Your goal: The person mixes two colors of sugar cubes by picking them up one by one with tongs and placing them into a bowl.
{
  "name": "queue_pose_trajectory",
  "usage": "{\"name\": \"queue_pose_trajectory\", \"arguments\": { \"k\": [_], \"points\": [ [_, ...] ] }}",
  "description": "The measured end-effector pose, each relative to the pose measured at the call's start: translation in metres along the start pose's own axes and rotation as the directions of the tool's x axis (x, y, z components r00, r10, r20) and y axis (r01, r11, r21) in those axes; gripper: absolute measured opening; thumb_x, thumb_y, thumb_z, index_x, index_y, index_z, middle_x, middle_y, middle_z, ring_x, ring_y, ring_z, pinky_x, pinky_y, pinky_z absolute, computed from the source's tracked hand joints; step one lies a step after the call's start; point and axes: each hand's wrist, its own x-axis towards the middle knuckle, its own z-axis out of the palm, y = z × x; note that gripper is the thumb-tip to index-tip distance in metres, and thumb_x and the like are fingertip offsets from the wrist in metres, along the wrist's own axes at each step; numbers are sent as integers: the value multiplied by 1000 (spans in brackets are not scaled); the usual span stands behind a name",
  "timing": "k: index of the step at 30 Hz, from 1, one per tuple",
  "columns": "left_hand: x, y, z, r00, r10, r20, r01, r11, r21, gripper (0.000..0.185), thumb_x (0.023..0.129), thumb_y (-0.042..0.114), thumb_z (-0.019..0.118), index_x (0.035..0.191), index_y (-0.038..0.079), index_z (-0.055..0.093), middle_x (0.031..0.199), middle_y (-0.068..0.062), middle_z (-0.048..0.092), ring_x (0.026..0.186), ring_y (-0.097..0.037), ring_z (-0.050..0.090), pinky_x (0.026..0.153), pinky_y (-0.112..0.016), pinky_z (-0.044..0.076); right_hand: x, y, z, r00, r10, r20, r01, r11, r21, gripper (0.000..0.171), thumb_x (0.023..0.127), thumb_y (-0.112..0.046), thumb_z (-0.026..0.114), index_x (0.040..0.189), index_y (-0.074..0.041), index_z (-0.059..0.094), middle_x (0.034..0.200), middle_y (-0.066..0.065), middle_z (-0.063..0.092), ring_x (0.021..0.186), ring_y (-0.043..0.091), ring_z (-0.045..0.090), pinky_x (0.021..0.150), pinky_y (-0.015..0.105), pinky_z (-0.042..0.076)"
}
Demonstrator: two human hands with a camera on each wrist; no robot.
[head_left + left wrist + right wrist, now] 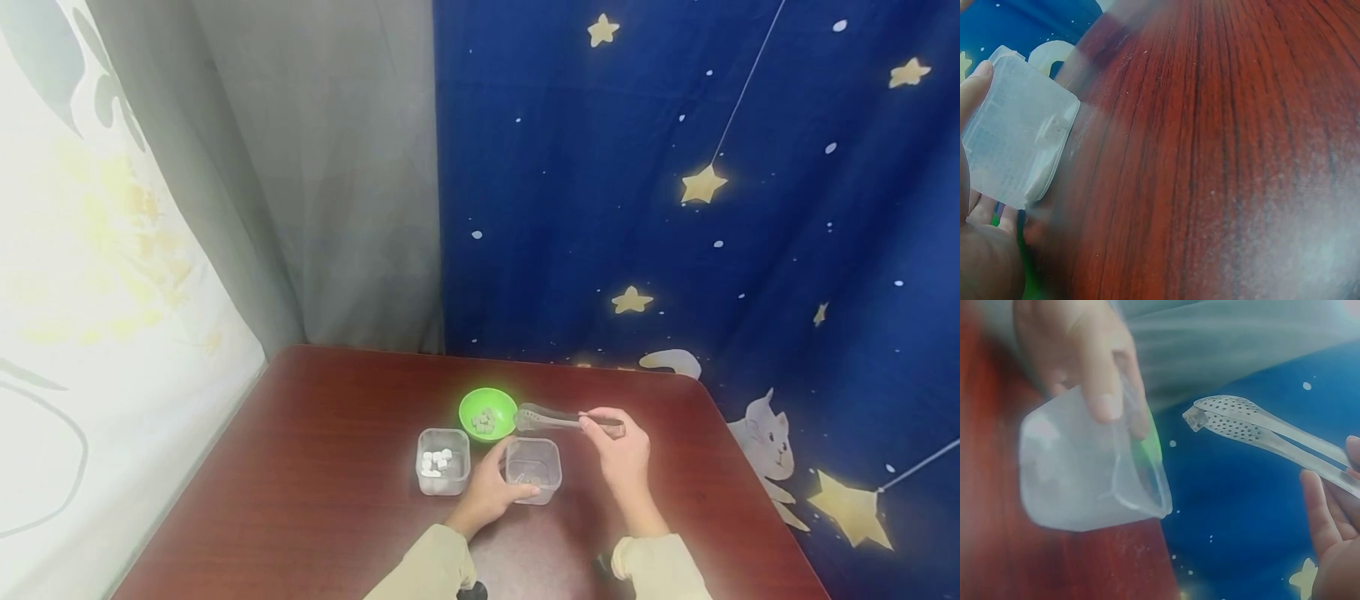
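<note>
My left hand grips a clear plastic container, thumb along its near side and fingers round its far left. What lies in that container is hard to tell. In my right hand are perforated metal tongs, pinched between thumb and fingers. Their tips hold a small grey cube, seen in the right wrist view, above and beyond the container's rim. The tips are by the right edge of a green bowl, which holds several grey cubes.
Left of my left hand stands a second clear container with several white cubes in it. Everything stands on a dark red wooden table. Behind it hang a grey curtain and a blue starry curtain.
</note>
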Motion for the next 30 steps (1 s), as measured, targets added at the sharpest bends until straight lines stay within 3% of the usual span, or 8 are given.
{"name": "queue_pose_trajectory", "arguments": {
  "k": [3, 10, 21, 25, 30],
  "points": [
    [0, 0, 0, 1000, -1, 3, 1, 1000, -7, 96, 65, 33, 90, 145, 9, 42, 133, -7, 57, 120, -23, 54, 101, -41, 42, 3, -5, 4, 1000, 11, -8, -10, 999, 40, 19, 81, -9, 80, 95, -1, 71, 88, 6, 74, 74, 17, 70, 57, 26, 55],
    [0, 1, -1, 1000, -3, -1, 3, 1000, -6, 95, 65, 33, 90, 145, 9, 43, 134, -8, 55, 120, -25, 53, 102, -42, 41, 0, -47, 14, 999, -23, -31, 25, 996, 80, 18, 83, 0, 75, 96, 9, 67, 90, 14, 73, 74, 17, 71, 59, 23, 55],
    [0, 0, 0, 1000, -9, -2, 9, 1000, -16, 95, 66, 32, 89, 145, 9, 42, 137, -11, 53, 123, -29, 52, 102, -42, 42, 13, -56, 23, 996, -49, -81, 61, 986, 153, 19, 82, 0, 75, 95, 10, 68, 87, 6, 74, 74, 14, 71, 66, 24, 56],
    [0, 0, 0, 1000, -6, -2, 6, 1000, -27, 95, 66, 33, 89, 145, 8, 42, 135, -11, 55, 122, -29, 53, 101, -43, 42, 17, -60, 26, 995, -63, -82, 76, 983, 168, 20, 82, 1, 75, 96, 11, 67, 88, 6, 74, 73, 18, 71, 67, 27, 57],
    [1, -1, 1, 1000, 0, -2, 0, 1000, -28, 94, 66, 31, 90, 144, 8, 43, 129, -9, 58, 118, -27, 55, 101, -43, 42, 21, -65, 28, 992, -88, -91, 102, 980, 169, 22, 82, 0, 76, 98, 12, 67, 91, 8, 74, 75, 15, 71, 65, 23, 55]
  ]
}}
